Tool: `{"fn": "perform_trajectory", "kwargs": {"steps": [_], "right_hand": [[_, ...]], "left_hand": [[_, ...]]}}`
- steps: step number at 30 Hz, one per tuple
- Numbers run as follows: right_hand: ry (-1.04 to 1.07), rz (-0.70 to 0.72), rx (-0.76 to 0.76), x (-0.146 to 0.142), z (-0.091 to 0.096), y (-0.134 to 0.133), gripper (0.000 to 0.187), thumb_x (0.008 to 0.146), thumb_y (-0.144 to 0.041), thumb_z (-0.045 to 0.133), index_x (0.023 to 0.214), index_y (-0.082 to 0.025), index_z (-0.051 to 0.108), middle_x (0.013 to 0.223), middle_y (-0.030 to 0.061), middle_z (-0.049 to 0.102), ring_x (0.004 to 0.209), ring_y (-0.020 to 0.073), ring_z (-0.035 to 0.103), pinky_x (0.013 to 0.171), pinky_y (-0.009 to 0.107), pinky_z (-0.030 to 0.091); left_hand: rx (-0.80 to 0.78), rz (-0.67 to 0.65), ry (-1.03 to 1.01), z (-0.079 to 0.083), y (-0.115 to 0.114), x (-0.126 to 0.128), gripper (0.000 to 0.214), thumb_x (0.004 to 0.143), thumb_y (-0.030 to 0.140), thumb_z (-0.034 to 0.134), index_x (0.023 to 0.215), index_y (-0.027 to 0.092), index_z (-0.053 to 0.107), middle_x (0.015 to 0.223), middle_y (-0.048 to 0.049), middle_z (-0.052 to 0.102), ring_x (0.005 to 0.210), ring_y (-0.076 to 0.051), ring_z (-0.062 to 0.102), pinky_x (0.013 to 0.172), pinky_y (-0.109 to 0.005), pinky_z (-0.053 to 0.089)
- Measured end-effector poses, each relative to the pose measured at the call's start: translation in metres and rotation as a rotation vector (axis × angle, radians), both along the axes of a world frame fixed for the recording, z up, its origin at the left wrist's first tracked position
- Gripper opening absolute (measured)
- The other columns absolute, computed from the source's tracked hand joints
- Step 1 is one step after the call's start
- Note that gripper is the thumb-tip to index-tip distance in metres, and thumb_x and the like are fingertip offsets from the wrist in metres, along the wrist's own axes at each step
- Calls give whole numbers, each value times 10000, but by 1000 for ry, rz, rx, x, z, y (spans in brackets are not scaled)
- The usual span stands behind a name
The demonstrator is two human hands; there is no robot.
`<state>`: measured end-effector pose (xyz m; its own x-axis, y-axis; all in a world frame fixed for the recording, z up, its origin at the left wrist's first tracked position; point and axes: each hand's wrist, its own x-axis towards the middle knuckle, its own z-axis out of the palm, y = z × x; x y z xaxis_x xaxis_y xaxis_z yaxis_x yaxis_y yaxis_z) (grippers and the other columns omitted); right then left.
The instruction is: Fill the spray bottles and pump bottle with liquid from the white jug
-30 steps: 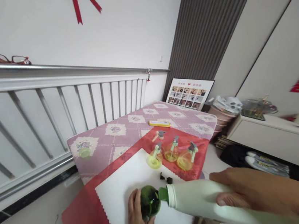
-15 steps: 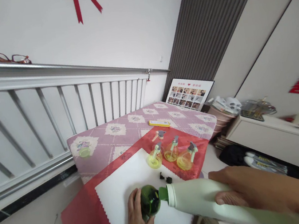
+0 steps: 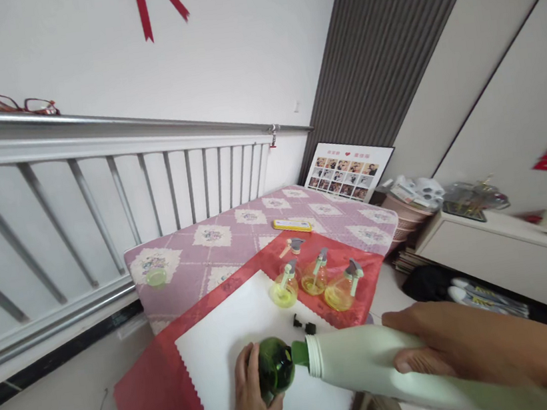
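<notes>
My left hand [image 3: 253, 399] is closed around a dark green glass bottle [image 3: 274, 366] above a white scallop-edged mat [image 3: 220, 336]. In my right hand [image 3: 432, 339] is a long pale green bottle [image 3: 358, 355], tipped nearly level. Its green neck [image 3: 300, 353] meets the dark bottle's mouth; whether liquid runs between them I cannot make out. Small black parts [image 3: 303, 324] lie on the mat just beyond. Behind them stand clear spray bottles holding yellow liquid, among them a left one [image 3: 285, 291] and a right one [image 3: 339, 294].
A loose spray head [image 3: 293, 246] lies on the red cloth [image 3: 150, 382]. The flowered tablecloth [image 3: 186, 270] carries a yellow-edged case [image 3: 292, 225] and a pale green lid [image 3: 156, 278]. A white radiator [image 3: 150, 187] borders the left side; a low cabinet [image 3: 510, 241] stands right.
Both hands keep their hold on the two bottles, which stay mouth to mouth. The whole view has shifted very slightly; nothing else has visibly moved.
</notes>
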<state>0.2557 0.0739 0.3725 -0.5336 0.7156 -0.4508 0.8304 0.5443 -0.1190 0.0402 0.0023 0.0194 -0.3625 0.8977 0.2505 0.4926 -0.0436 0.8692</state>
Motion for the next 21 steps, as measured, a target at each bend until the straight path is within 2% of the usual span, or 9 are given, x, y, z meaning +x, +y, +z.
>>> {"fn": "perform_trajectory", "kwargs": {"steps": [10,16,21], "right_hand": [[-31,-5,-13,-5,5,0,389,859,-518,464,920,-206,689,927,136,733,833,331,679,699,408,491],[-50,9,-35,-6,5,1,404,871,-530,444,910,-201,675,956,150,729,865,340,680,686,393,496],[-85,-8,-28,-7,7,1,444,863,-558,432,969,-205,680,985,139,730,884,339,678,738,436,500]], "left_hand": [[1,-21,-21,1,-1,-1,818,684,55,571,1435,211,285,1480,-180,323,1401,-325,360,1144,-546,354],[-28,-29,-36,3,0,-1,794,698,69,553,1437,189,289,1492,-185,304,1412,-318,342,1158,-539,335],[-23,-36,-27,2,0,-1,788,705,80,546,1440,190,284,1490,-184,311,1413,-315,342,1155,-540,341]]}}
